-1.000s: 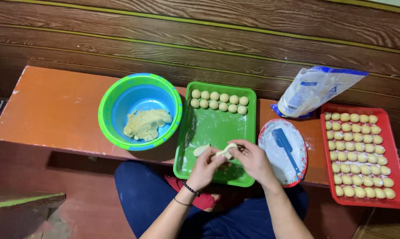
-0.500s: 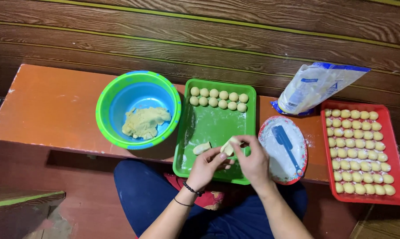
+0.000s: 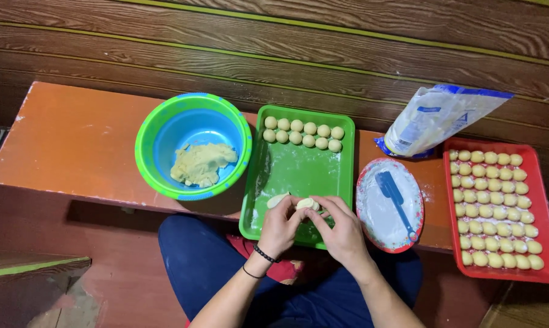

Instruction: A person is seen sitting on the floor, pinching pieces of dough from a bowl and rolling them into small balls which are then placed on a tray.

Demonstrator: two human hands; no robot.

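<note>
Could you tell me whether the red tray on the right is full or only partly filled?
Full: the red tray holds rows of dough balls across its whole floor.

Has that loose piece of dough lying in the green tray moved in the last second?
No. The dough piece lies at the same spot near the green tray's front left, just beside the left hand; only the hands shifted.

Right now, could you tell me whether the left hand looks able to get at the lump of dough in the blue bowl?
Probably yes. The left hand is pinching a dough piece over the green tray, and the blue bowl stands open just to its left, with nothing over the dough lump.
</note>
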